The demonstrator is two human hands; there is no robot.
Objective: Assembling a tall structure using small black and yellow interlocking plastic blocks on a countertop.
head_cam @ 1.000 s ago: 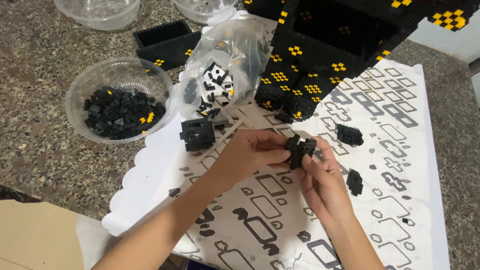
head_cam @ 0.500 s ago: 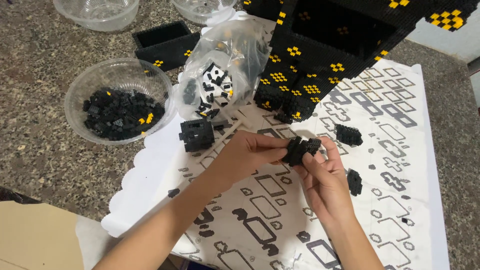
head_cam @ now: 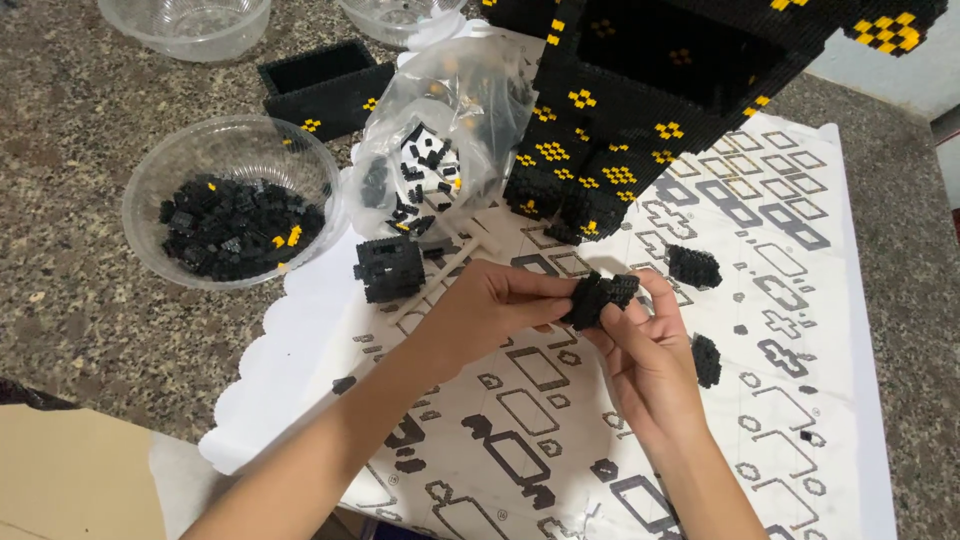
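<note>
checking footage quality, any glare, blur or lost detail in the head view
Head view: sharp overall, light soft and even, shadows faint. The plastic bag throws white glare. The black block piece between the left hand and right hand reads nearly as a silhouette; the big black model is cropped at the top.

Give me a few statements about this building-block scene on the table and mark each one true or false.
1. Both hands, the left hand and the right hand, hold one small black block piece. True.
2. The clear bowl of black bricks is empty. False: it holds many black bricks and a few yellow ones.
3. The instruction sheet lies under the hands. True.
4. The big block model is red and white. False: it is black with yellow spots.
5. The plastic bag lies right of the model. False: it lies to its left.
</note>
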